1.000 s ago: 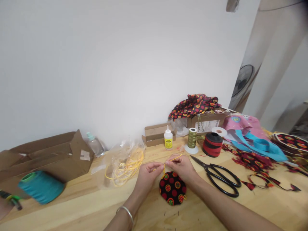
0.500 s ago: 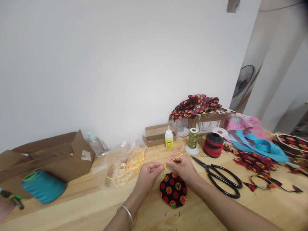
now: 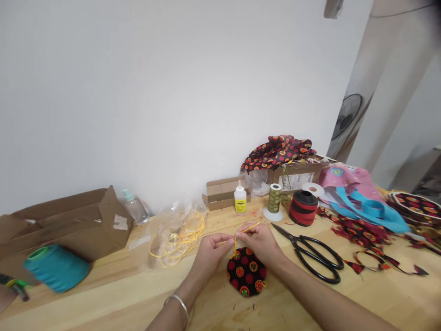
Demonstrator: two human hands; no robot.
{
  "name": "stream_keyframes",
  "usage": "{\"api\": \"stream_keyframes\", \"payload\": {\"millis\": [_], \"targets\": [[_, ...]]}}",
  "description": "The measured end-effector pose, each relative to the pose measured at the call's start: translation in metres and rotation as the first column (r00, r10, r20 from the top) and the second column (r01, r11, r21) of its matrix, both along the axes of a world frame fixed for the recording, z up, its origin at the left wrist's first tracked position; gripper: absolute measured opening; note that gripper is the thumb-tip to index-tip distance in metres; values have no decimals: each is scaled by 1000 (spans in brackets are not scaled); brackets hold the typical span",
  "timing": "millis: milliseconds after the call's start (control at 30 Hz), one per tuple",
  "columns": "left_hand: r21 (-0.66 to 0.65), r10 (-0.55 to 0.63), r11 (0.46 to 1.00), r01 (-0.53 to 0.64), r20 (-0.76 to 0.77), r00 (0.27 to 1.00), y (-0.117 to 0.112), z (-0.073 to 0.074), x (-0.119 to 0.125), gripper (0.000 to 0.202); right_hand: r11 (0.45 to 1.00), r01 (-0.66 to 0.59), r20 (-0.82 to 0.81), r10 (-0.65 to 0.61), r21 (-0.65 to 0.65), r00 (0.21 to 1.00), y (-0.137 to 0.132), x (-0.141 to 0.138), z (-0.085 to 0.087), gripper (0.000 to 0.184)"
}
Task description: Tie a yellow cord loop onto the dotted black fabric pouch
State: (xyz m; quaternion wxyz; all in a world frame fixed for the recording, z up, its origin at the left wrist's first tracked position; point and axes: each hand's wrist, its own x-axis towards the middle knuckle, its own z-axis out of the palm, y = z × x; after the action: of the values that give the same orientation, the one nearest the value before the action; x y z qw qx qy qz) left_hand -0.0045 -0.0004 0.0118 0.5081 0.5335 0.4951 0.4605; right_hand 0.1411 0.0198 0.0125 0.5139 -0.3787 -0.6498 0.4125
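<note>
A round black fabric piece with red dots and flower prints lies on the wooden table, a small yellow loop at its lower right edge. From its top edge rises a yellow cord. My left hand pinches the cord between thumb and fingertips, and a short end sticks out to the left. Close beside it, my right hand also pinches the cord, whose other end points up to the right. The fingertips of both hands nearly meet above the fabric, and the exact crossing of the cord between them is too small to make out.
Black-handled scissors lie right of my right arm. Behind stand a glue bottle, an olive thread spool and a red-black spool. Leftward are bagged yellow cord, a teal cone and an open cardboard box. Someone's hand shows far left.
A short end of yellow cord now shows at my left fingertips. Both hands stay close together above the fabric. The whole view has shifted slightly.
</note>
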Motion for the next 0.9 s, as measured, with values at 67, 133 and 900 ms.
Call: {"api": "stream_keyframes", "payload": {"millis": [67,133,900], "targets": [[-3,-5,1000,5,0,1000,1,-1,0,23,999,47,22,-47,26,999,1,0,-2,14],[-13,1,1000,-1,6,1000,1,-2,0,25,994,99,33,-100,37,994,4,0,-5,14],[-73,185,982,-172,251,950,3,-6,-7,32,948,-192,557,18,255,831,7,19,-2,65]]}}
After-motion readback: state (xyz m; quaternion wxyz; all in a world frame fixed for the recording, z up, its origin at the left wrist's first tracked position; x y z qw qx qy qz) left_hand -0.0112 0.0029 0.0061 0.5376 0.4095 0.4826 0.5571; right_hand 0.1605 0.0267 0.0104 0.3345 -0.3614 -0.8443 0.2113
